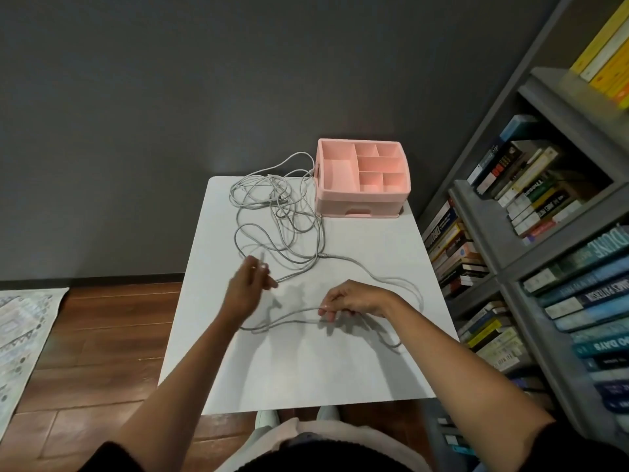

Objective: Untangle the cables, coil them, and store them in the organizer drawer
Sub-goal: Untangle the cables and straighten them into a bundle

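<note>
The left hand (246,288) and right hand (354,299) pinch cable (289,230); book spine (604,345) reads "DAYS".

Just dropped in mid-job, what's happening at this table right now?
A person is working on the grey cables, mostly a tangle on the white table beside the pink organizer. The right hand pinches a loose stretch near the front; the left hand holds up another part, blurred. Nothing is coiled or stored yet, and the drawer looks closed.

A dark grey wall (170,97), wood floor (102,335), pale rug (23,335), and grey bookshelf (531,233) surround the white table (306,376).
</note>
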Tool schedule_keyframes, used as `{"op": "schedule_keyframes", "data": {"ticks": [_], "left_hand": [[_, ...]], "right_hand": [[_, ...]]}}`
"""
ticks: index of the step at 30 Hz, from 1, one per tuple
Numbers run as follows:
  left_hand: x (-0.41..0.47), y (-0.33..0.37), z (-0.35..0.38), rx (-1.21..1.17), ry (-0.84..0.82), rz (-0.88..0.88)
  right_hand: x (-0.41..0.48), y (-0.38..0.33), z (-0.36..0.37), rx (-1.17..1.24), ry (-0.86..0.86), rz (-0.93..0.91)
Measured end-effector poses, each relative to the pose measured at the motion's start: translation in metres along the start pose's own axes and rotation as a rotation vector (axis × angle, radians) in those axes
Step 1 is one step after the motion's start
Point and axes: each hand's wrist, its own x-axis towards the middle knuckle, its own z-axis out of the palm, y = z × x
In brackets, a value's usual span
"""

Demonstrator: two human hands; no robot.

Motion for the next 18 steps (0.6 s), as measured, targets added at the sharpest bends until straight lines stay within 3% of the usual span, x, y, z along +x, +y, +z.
{"op": "schedule_keyframes", "data": {"ticks": [7,14,18], "left_hand": [[-0.011,0.005,0.021,0.289,-0.448,0.07],[0.0,-0.008,-0.026,0.597,-0.46,0.273],[0.004,-0.019,-0.047,0.686,-0.384,0.297]], "right_hand": [[0.009,-0.029,0.006,-0.041,0.005,-0.086],[-0.01,0.005,-0.011,-0.036,-0.074,0.022],[-0.017,0.012,-0.027,-0.074,-0.107,0.089]]}}
